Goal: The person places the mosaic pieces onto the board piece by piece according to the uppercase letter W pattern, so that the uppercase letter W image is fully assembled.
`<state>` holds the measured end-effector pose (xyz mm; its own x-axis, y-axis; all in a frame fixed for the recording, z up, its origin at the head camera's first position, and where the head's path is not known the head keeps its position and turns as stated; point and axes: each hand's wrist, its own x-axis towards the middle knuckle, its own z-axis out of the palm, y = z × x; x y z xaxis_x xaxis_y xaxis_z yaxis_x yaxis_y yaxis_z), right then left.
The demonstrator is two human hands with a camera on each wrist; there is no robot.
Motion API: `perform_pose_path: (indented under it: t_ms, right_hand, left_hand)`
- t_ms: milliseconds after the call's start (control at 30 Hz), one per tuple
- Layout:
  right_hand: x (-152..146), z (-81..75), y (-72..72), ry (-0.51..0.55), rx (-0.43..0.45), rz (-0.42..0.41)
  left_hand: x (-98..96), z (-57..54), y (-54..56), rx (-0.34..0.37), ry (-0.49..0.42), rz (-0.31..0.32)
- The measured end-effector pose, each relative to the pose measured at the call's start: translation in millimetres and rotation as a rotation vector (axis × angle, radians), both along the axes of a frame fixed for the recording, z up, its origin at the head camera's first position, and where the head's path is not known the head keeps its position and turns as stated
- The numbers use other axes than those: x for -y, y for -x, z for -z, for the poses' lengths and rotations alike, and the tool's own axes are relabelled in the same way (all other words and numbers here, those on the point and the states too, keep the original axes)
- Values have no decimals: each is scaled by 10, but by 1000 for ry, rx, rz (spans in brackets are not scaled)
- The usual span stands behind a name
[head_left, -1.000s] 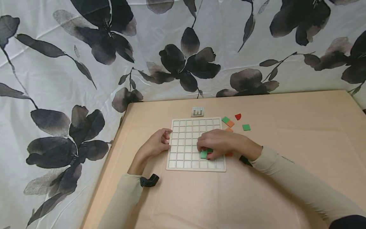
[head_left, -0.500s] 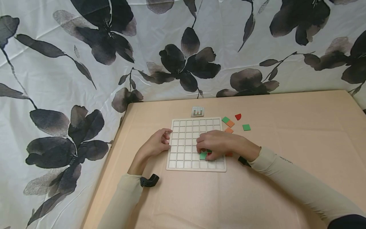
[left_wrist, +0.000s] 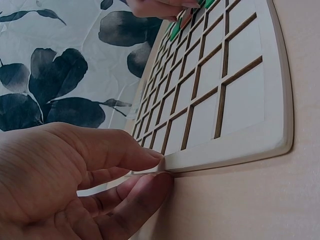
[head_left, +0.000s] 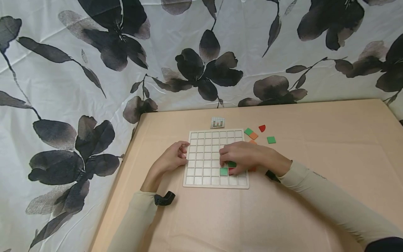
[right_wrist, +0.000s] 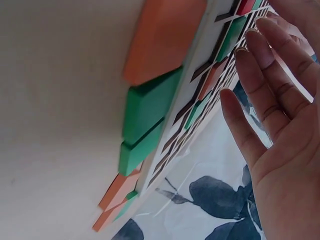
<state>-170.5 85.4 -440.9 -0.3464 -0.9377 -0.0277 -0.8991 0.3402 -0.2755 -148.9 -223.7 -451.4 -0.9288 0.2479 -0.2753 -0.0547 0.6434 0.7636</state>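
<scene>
A white grid board point(head_left: 201, 154) lies on the table. At its left edge my left hand point(head_left: 172, 155) pinches the rim; in the left wrist view the thumb sits on top and a fingertip under the edge. My right hand point(head_left: 240, 155) is over the board's right half, its fingers loosely bent. By its thumb lie a light green tile point(head_left: 224, 171), flat in a cell, a red tile point(head_left: 231, 170) partly covered and a darker green tile point(head_left: 232, 164). In the right wrist view, green point(right_wrist: 231, 37) and orange tiles point(right_wrist: 212, 80) sit in cells beside fairly straight fingers.
Loose tiles lie right of the board: a green tile point(head_left: 248, 132), an orange tile point(head_left: 253, 135), another green tile point(head_left: 271, 140) and a red rounded piece point(head_left: 262, 128). A small pattern card point(head_left: 218, 122) is behind the board. A floral cloth point(head_left: 110, 87) hangs behind the table.
The light green tile has settled squarely into its cell. My right hand has drawn back slightly to the right, uncovering more of the darker green tile. The left hand stays put.
</scene>
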Motion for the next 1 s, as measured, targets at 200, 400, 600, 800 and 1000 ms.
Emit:
perform_pose_path:
  t_ms: [200, 400, 600, 800, 1000]
  right_hand:
    - [-95, -4, 16, 2, 7, 18]
    - [-213, -37, 3, 16, 10, 26]
    - [-362, -102, 8, -4, 49, 101]
    - [-529, -125, 60, -12, 57, 199]
    - [-684, -128, 152, 40, 72, 277]
  left_hand:
    - [-6, -26, -3, 2, 18, -16]
    - [-9, -28, -6, 4, 10, -12]
    - [-10, -16, -8, 1, 15, -7]
    - [-9, -32, -15, -3, 13, -3]
    - [-7, -34, -12, 1, 9, 0]
